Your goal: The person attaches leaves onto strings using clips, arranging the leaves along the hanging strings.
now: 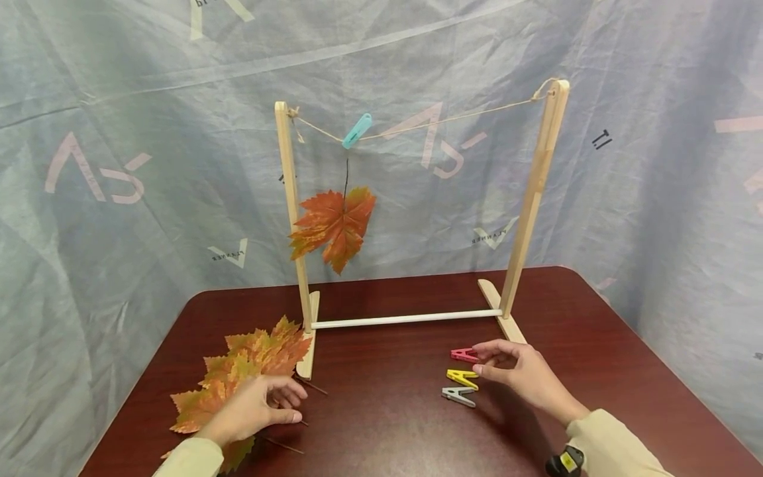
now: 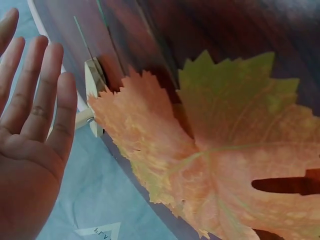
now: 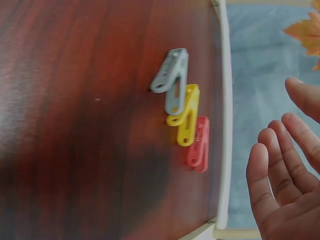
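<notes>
The left hand [image 1: 253,407] by the leaf pile [image 1: 256,354] at near left and the right hand [image 1: 524,374] beside the three clothespins [image 3: 188,130] at near right each have a loose, empty grip, so pinching one squarely across its handle ends probably works best.

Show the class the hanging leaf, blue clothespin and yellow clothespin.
Hanging leaf [image 1: 338,225], head view: blade's middle.
Blue clothespin [image 1: 357,131], head view: body's middle.
Yellow clothespin [image 3: 191,106], right wrist view: body's middle.

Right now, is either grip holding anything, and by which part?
Nothing is held: the left grip is empty near the loose maple leaves, the right grip empty near the red clothespin and yellow clothespin.
</notes>
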Action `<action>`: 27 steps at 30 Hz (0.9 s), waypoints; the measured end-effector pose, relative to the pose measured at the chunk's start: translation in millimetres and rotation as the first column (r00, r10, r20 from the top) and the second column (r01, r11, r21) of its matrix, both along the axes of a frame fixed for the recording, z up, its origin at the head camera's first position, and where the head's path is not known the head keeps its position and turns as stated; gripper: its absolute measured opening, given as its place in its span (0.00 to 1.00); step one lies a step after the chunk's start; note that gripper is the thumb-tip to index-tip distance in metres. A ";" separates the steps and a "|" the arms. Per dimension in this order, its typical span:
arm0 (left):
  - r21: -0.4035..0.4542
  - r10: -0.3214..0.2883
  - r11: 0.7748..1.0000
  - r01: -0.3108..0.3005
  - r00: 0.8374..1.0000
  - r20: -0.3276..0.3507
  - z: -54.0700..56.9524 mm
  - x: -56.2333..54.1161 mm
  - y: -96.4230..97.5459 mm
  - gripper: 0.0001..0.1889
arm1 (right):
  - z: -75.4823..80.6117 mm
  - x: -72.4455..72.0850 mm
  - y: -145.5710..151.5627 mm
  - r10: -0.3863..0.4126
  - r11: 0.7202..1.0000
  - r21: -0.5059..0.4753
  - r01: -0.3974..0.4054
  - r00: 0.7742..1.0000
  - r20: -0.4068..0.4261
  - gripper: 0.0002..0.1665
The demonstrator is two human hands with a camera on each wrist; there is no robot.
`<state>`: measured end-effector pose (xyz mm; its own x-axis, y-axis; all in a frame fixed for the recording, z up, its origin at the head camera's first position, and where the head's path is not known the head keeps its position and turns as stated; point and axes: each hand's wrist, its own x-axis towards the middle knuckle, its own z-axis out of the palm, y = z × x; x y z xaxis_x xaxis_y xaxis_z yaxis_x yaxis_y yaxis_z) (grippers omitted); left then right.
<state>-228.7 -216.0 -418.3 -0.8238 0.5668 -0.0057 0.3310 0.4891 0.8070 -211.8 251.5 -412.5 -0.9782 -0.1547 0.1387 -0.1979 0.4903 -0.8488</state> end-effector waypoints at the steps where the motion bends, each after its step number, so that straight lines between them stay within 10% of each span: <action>1: -0.002 -0.007 1.000 0.007 1.000 0.013 -0.7 0.2 -0.2 0.12 | -2.1 0.8 0.0 -0.001 1.000 0.003 0.001 1.000 0.012 0.23; 27: -0.137 -0.114 0.984 0.117 0.993 0.026 -17.8 2.7 -6.4 0.14 | -37.3 7.3 -4.8 0.086 0.991 0.094 -0.092 0.994 0.068 0.18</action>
<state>-226.1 -222.4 -436.1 -0.7518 0.6510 -0.1049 0.3777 0.5555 0.7408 -204.5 246.7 -449.8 -0.9663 -0.2513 0.0567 -0.1915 0.5536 -0.8105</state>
